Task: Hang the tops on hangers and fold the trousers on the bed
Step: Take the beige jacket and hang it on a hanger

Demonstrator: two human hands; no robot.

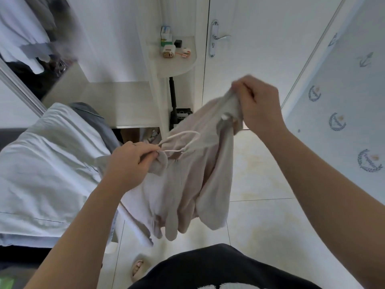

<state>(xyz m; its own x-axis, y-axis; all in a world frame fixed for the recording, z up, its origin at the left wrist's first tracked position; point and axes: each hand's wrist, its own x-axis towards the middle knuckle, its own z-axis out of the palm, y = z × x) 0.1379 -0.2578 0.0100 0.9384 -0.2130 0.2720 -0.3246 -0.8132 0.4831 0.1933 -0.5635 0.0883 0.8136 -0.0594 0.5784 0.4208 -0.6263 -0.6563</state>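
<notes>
A pair of beige trousers (pixel 187 184) with a white drawstring (pixel 183 138) hangs in the air in front of me, above the tiled floor. My left hand (pixel 131 161) pinches one end of the waistband, low and to the left. My right hand (pixel 258 103) grips the other end, higher and to the right, so the waistband slants upward. The legs dangle bunched together below. The bed (pixel 45 174), covered in a pale sheet, lies at the left, with a grey garment (pixel 91 115) on its far end.
A white shelf (pixel 177 61) with small boxes and a charger stands ahead beside a white door (pixel 260 49) with a lever handle. Clothes hang in an open wardrobe (pixel 23 34) at top left. A patterned wall (pixel 343 101) runs along the right. Pale floor tiles (pixel 260 205) lie below.
</notes>
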